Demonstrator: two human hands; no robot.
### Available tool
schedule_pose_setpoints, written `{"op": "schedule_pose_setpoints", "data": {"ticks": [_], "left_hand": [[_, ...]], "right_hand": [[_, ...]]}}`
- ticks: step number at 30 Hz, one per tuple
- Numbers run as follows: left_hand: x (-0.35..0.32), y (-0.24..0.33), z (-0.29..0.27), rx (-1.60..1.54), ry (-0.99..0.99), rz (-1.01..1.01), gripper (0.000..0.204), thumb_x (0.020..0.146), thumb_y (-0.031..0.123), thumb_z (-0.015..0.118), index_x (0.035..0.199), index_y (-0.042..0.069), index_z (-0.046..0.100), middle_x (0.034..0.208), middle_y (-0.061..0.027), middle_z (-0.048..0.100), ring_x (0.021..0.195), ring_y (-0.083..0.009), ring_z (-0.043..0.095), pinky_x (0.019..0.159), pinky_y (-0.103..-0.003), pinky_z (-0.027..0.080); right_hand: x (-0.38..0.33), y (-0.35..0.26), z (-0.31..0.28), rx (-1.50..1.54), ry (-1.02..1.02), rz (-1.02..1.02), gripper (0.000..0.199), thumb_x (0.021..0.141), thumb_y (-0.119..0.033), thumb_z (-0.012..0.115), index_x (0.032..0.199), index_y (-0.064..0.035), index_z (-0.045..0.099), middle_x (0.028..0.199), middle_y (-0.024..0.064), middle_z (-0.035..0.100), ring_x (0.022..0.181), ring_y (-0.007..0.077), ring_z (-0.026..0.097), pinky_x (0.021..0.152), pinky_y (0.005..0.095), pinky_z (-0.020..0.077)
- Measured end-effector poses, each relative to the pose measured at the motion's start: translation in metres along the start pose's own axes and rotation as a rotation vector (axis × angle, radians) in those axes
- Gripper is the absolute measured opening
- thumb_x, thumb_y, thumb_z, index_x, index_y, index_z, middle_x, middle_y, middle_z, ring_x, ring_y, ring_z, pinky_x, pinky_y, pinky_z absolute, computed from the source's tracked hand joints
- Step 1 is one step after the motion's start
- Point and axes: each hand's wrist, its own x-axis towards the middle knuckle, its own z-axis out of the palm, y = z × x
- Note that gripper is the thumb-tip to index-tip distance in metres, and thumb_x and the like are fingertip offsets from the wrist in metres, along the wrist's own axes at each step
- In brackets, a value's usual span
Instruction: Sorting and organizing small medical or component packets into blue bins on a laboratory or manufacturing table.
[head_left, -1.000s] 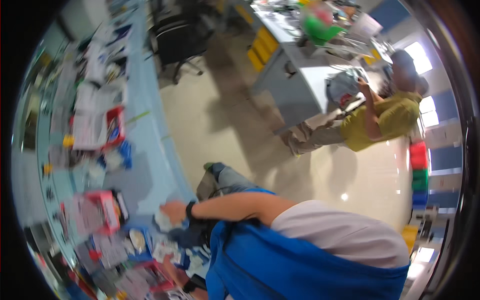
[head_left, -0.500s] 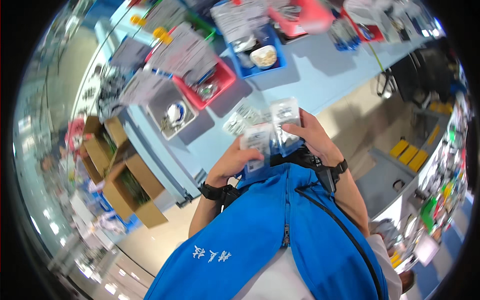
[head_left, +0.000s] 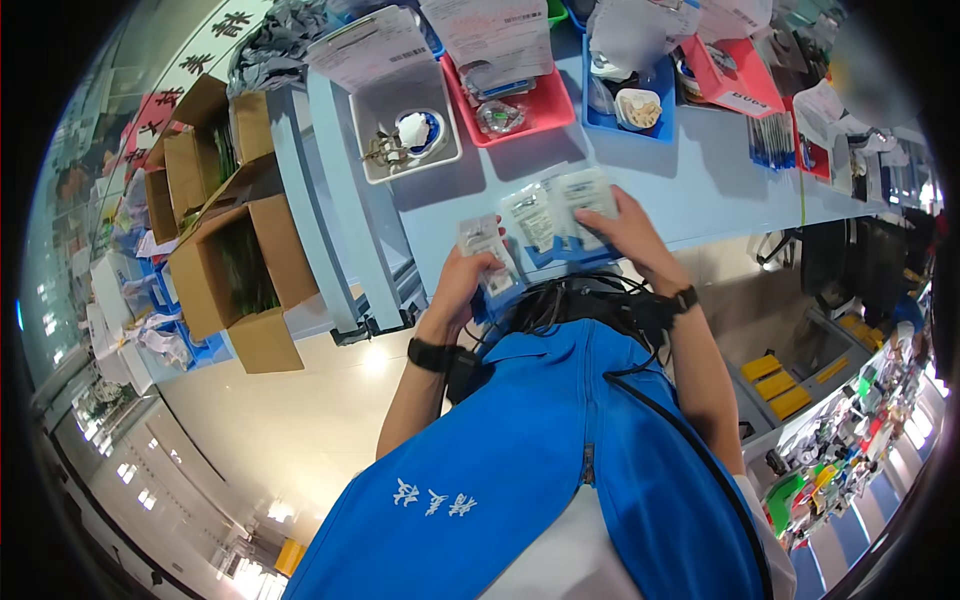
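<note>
**Printed packets in two bare hands above a pale blue bench**

The left hand (head_left: 462, 280) was closed about the left packet (head_left: 484, 240), pinched under the thumb. The right hand (head_left: 628, 232) was partly curled, thumb across the right packet (head_left: 580, 192); whether it also gripped the adjoining middle packet (head_left: 531, 215) could not be told. The packets' dark print was too small to read. Printed sheets (head_left: 365, 48) rose from far bins (head_left: 412, 171); white characters (head_left: 435, 500) marked the blue vest (head_left: 500, 425).

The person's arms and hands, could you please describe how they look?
The left hand and right hand are gloveless, the forearms uncovered. Each wrist wears a black strap with a dark, bulky attachment. A pale fabric sleeve shows on the right arm.
</note>
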Motion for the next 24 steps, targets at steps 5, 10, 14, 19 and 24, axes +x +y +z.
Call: {"op": "schedule_pose_setpoints", "data": {"ticks": [5,10,14,19,24], "left_hand": [[0.033,-0.012,0.002,-0.024,0.131,-0.035,0.065,0.076,-0.006,0.057,0.14,0.0,0.053,0.124,-0.0139,0.065,0.102,-0.0234,0.066,0.088,-0.034,0.055],[0.043,-0.017,0.027,-0.14,0.084,-0.026,0.061,0.077,-0.005,0.058,0.137,-0.003,0.054,0.116,-0.0159,0.067,0.099,-0.0237,0.067,0.086,-0.034,0.056],[0.049,-0.02,0.029,-0.122,0.059,-0.031,0.063,0.078,-0.004,0.057,0.141,-0.002,0.053,0.119,-0.0176,0.066,0.099,-0.0242,0.068,0.087,-0.034,0.056],[0.043,-0.012,0.025,-0.193,-0.062,-0.076,0.069,0.077,-0.004,0.056,0.145,0.0,0.05,0.124,-0.0201,0.064,0.102,-0.0276,0.069,0.092,-0.036,0.057],[0.014,0.003,0.035,-0.306,-0.229,-0.062,0.087,0.071,-0.008,0.053,0.156,0.004,0.035,0.125,-0.022,0.063,0.105,-0.0327,0.068,0.094,-0.047,0.059]], "right_hand": [[0.028,0.035,0.049,-0.556,0.172,-0.143,0.071,0.084,-0.042,0.078,0.131,0.0057,0.054,0.142,0.0301,0.04,0.133,0.0469,0.038,0.113,0.0505,0.035],[0.021,0.021,0.052,-0.624,0.331,-0.146,0.076,0.079,-0.041,0.082,0.133,0.005,0.052,0.142,0.0301,0.044,0.132,0.0476,0.042,0.112,0.0516,0.0366],[0.022,0.015,0.047,-0.238,0.319,-0.064,0.088,0.073,-0.037,0.087,0.139,0.0041,0.044,0.131,0.0291,0.059,0.119,0.0445,0.06,0.102,0.0459,0.0471],[0.021,0.017,0.034,-0.26,0.16,-0.142,0.085,0.074,-0.034,0.088,0.138,0.0043,0.046,0.126,0.0248,0.065,0.111,0.0365,0.067,0.097,0.0413,0.0514],[-0.011,-0.002,0.005,0.115,0.026,-0.129,0.068,0.083,-0.023,0.084,0.137,0.0014,0.048,0.122,0.0135,0.066,0.108,0.0205,0.066,0.093,0.036,0.0547]]}}
